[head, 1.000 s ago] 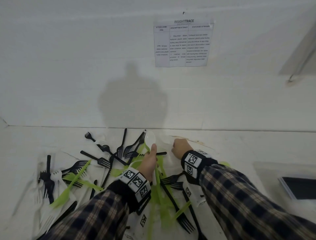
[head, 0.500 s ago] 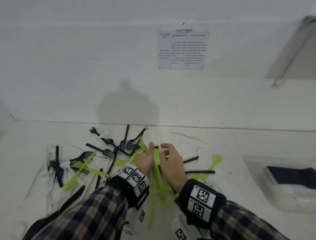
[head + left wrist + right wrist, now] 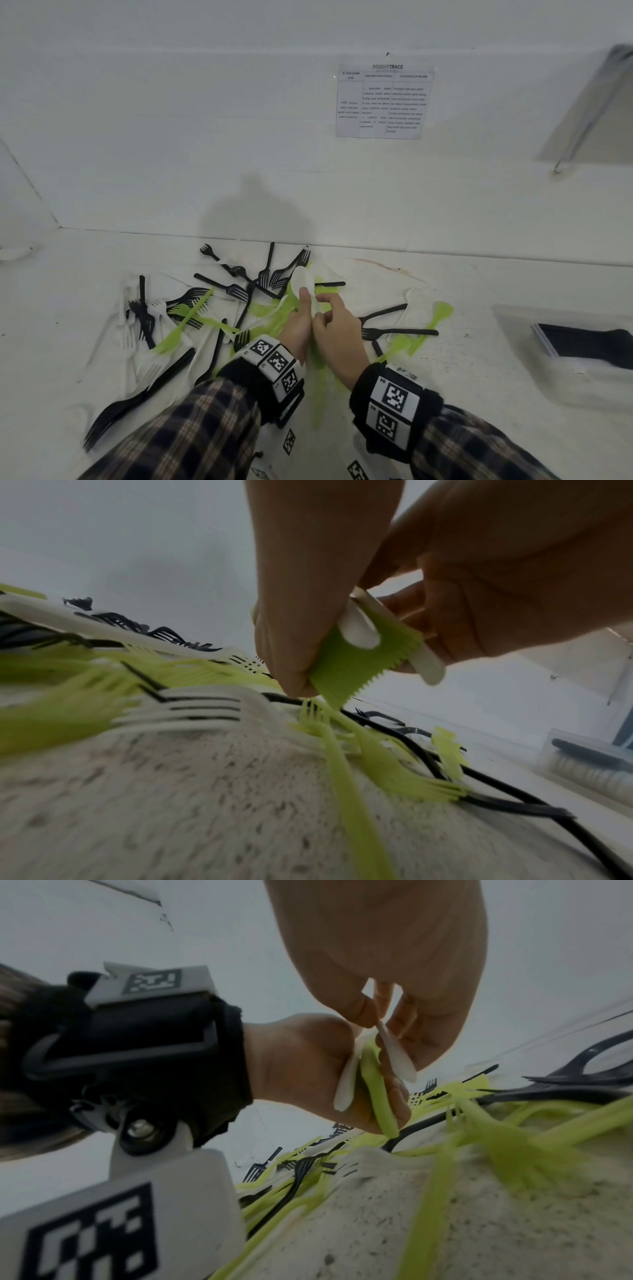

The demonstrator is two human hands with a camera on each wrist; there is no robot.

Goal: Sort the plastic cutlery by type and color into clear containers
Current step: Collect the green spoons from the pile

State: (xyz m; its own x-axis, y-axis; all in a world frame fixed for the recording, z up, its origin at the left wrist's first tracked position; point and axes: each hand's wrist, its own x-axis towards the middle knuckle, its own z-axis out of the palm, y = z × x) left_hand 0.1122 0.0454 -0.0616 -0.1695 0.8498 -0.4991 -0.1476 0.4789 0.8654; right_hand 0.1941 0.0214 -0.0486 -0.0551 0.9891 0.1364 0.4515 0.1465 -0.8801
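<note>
The person's left hand [image 3: 298, 325] is holding a small bundle of cutlery just above the pile, its grip clamped on a green knife [image 3: 356, 664] with a serrated edge and a white spoon [image 3: 303, 279] whose bowl is sticking up past the fingers. The right hand [image 3: 337, 330] is meeting it from the right, thumb and forefinger pinching a white handle [image 3: 394, 1047] in that same bundle. Below both hands, black forks [image 3: 236, 291], green forks [image 3: 383, 767] and white forks [image 3: 192, 710] are lying tangled on the white surface [image 3: 479, 281]. A clear container [image 3: 534, 370] is sitting well apart at the right edge, with black cutlery [image 3: 589, 346] inside. A printed sheet [image 3: 383, 101] is hanging on the wall behind.
</note>
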